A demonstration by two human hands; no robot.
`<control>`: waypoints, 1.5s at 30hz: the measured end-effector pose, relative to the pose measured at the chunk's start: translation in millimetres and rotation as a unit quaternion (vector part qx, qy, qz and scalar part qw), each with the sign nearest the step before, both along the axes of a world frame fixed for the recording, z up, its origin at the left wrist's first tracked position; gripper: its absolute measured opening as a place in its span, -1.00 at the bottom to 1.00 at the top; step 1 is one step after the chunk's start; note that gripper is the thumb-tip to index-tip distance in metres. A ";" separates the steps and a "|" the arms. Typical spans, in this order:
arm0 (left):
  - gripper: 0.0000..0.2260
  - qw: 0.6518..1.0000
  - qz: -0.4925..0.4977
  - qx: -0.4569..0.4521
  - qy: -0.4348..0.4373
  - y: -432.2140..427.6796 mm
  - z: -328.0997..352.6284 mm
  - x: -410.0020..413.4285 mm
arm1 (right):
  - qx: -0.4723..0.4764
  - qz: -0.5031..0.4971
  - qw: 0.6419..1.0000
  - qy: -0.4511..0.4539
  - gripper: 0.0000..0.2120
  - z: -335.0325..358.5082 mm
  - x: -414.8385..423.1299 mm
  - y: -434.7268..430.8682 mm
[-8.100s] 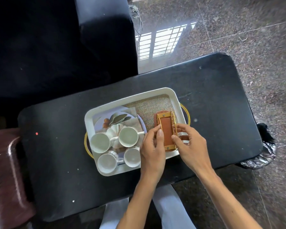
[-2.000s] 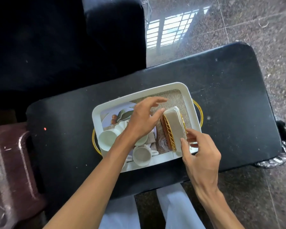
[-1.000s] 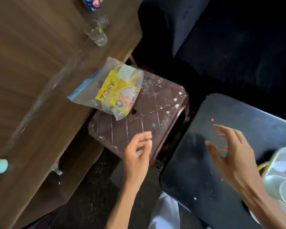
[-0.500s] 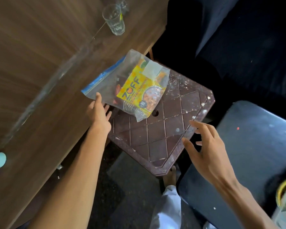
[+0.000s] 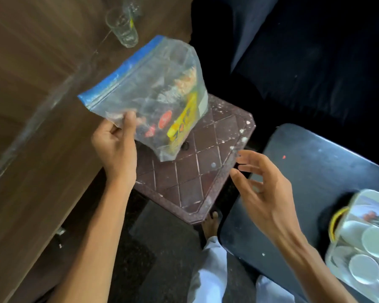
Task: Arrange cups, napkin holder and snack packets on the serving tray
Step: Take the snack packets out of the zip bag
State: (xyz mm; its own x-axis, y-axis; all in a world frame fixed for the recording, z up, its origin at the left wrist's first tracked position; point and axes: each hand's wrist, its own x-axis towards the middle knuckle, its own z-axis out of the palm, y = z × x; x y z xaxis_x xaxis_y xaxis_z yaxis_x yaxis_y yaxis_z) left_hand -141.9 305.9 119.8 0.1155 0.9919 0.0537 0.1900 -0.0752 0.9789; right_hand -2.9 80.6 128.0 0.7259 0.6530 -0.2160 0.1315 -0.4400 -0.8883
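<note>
We are seeing a clear drinking glass (image 5: 122, 27) standing on a brown wooden table (image 5: 31, 106) at top left | a dark maroon plastic stool with a diamond-grid top (image 5: 190, 176) sitting just beside the table's edge | a black padded bench (image 5: 315, 171) lying right of the stool | dark upholstery (image 5: 315, 62) filling the background.

Orange lettering on yellow snack packet (image 5: 182, 125) inside clear zip bag (image 5: 153, 84) appearing to read "ZOFF", though motion is blurring it. Two red round logos (image 5: 165, 119) beside it showing blurred, their text proving unreadable.
</note>
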 end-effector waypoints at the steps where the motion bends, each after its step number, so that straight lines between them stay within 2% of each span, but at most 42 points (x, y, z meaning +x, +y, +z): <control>1: -0.93 0.996 -0.040 0.067 0.044 -18.1 12.4 1.6 | 0.020 -0.017 0.999 0.028 -0.77 10.3 1.9 -1.4; 3: -0.87 0.964 -0.092 0.202 0.144 -56.5 35.1 2.7 | 0.052 -0.043 0.994 0.081 -0.84 30.1 5.3 -7.3; 5: -0.83 0.933 -0.112 0.275 0.203 -95.9 54.0 1.6 | 0.071 -0.057 0.986 0.137 -0.86 47.4 7.7 -18.8; 8: -0.85 0.918 -0.140 0.289 0.233 -149.8 69.7 -8.4 | 0.090 -0.068 0.965 0.238 -0.87 66.7 6.0 -44.7; 11: -0.81 0.907 -0.189 0.302 0.225 -201.0 75.3 -21.1 | 0.071 -0.108 0.941 0.311 -0.84 79.9 0.7 -80.2; 15: -0.79 0.886 -0.307 0.301 0.172 -271.3 76.3 -38.7 | -0.023 -0.159 0.929 0.334 -0.48 92.7 2.7 -139.4; 17: -0.68 0.859 -0.362 0.316 0.178 -310.0 78.3 -45.5 | -0.084 -0.150 0.930 0.326 -0.43 99.2 6.8 -176.3; 20: -0.51 0.825 -0.419 0.329 0.189 -365.8 92.5 -46.4 | -0.117 -0.145 0.929 0.318 -0.60 110.5 15.8 -237.1; 23: -0.56 0.807 -0.439 0.334 0.213 -415.7 119.0 -38.4 | -0.100 -0.140 0.923 0.344 -0.87 127.8 22.9 -296.9; 25: -0.71 0.807 -0.437 0.330 0.220 -444.4 139.4 -32.5 | -0.072 -0.147 0.907 0.389 -0.90 140.5 26.0 -330.9; 26: -0.74 0.810 -0.438 0.322 0.222 -457.1 150.1 -29.9 | -0.055 -0.152 0.895 0.415 -0.89 146.9 27.3 -346.6; 29: -0.61 0.824 -0.440 0.283 0.217 -486.8 175.9 -21.9 | -0.007 -0.156 0.867 0.473 -0.84 166.4 31.1 -386.1; 32: -0.64 0.821 -0.471 0.248 0.205 -503.1 193.9 -16.9 | 0.023 -0.159 0.857 0.490 -0.74 181.5 30.4 -414.6; 34: -0.77 0.803 -0.516 0.197 0.223 -503.1 204.7 -17.3 | 0.027 -0.163 0.858 0.486 -0.68 189.0 28.2 -427.6; 36: -0.58 0.758 -0.590 0.113 0.255 -496.7 213.0 -18.5 | 0.034 -0.175 0.861 0.476 -0.64 196.2 25.9 -438.3; 37: -0.50 0.739 -0.626 0.060 0.242 -493.8 213.8 -17.8 | 0.040 -0.184 0.862 0.471 -0.63 199.5 24.8 -443.2; 38: -0.48 0.736 -0.642 0.006 0.215 -493.3 214.1 -13.4 | 0.046 -0.195 0.862 0.466 -0.62 202.5 23.5 -447.9; 39: -0.50 0.756 -0.627 -0.050 0.179 -496.3 214.8 -5.4 | 0.051 -0.205 0.863 0.458 -0.61 205.0 22.4 -451.7; 41: -0.64 0.824 -0.528 -0.174 0.104 -511.7 219.0 17.5 | 0.050 -0.226 0.870 0.437 -0.59 210.5 18.7 -457.0; 42: -0.68 0.846 -0.482 -0.211 0.085 -522.1 221.2 30.0 | 0.046 -0.232 0.876 0.420 -0.60 213.7 16.7 -458.7; 43: -0.70 0.857 -0.456 -0.225 0.083 -533.8 222.2 42.4 | 0.042 -0.236 0.885 0.399 -0.64 217.6 14.5 -460.5; 45: -0.70 0.857 -0.460 -0.200 0.122 -552.4 225.2 64.4 | 0.021 -0.229 0.914 0.334 -0.76 222.8 12.9 -460.9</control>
State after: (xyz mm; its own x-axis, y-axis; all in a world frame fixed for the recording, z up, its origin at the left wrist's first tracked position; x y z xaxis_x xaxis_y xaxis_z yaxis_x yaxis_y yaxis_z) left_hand -77.5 -246.5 345.0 0.8173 0.4094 -0.4056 0.4328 0.0286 0.9010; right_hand 10.1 -380.3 350.8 0.6404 0.3307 -0.6932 -0.6364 -0.2767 -0.7200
